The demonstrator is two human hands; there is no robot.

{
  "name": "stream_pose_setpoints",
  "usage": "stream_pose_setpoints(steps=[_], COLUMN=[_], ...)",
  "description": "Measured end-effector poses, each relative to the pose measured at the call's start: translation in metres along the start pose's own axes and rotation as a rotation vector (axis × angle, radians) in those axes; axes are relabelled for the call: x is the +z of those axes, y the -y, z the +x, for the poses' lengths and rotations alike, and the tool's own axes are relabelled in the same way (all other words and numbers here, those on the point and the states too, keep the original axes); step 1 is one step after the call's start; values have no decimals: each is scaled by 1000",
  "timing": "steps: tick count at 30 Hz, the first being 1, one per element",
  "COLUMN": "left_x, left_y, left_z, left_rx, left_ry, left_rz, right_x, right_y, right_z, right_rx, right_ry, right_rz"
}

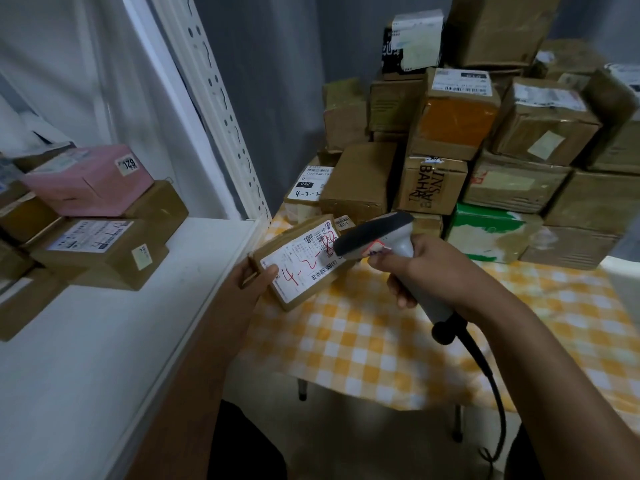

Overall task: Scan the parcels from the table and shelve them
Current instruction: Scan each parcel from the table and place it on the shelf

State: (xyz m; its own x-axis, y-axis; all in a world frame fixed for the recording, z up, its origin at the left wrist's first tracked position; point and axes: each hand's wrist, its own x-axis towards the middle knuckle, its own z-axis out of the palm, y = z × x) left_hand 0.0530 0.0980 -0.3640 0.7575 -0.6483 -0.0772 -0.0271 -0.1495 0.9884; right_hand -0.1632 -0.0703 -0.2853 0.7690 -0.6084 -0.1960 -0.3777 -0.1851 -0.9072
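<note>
A table [381, 341] draped in a yellow-and-white checked cloth stands against a grey wall, with a white shelf unit [104, 341] close on its left. Over the near left edge of the table, just beside the shelf's front lip, the left hand [254, 277] holds a small brown parcel [301, 258] in the air, thumb curled over the near corner of its white label and fingers hidden behind it. The label faces up and carries a barcode and red handwriting that starts "4-2-". The right hand [412, 268] is wrapped tightly around the grip of a grey barcode scanner [381, 237], whose dark head points left, down at the far end of the label, almost touching it. A black cable [491, 382] runs from the scanner's butt down toward the near right.

Farther back on the table, a heap of cardboard parcels [485, 140] rises against the wall, among them a green-and-white one [485, 230] and one with an orange face [457, 119]. On the shelf to the left sit already stacked boxes: a pink box [86, 181] on top of brown ones [100, 251], each with a label. A perforated white upright [225, 116] frames the shelf's right side.
</note>
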Motion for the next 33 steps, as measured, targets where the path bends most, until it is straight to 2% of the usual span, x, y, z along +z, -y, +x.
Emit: stream_pose_setpoints(steps=[12,24,33], left_x=[1,3,-5], left_y=[0,-1,1], left_z=[3,1,6], left_rx=[-5,20,-50], left_ry=[-1,23,17], left_rz=[-36,-26,-29], right_x=[-1,-7,-5], right_y=[10,13,8], right_z=[-6,-10,-9], right_rx=[62,36,16], right_ry=[85,88,87], right_rz=[-62,-49,-37])
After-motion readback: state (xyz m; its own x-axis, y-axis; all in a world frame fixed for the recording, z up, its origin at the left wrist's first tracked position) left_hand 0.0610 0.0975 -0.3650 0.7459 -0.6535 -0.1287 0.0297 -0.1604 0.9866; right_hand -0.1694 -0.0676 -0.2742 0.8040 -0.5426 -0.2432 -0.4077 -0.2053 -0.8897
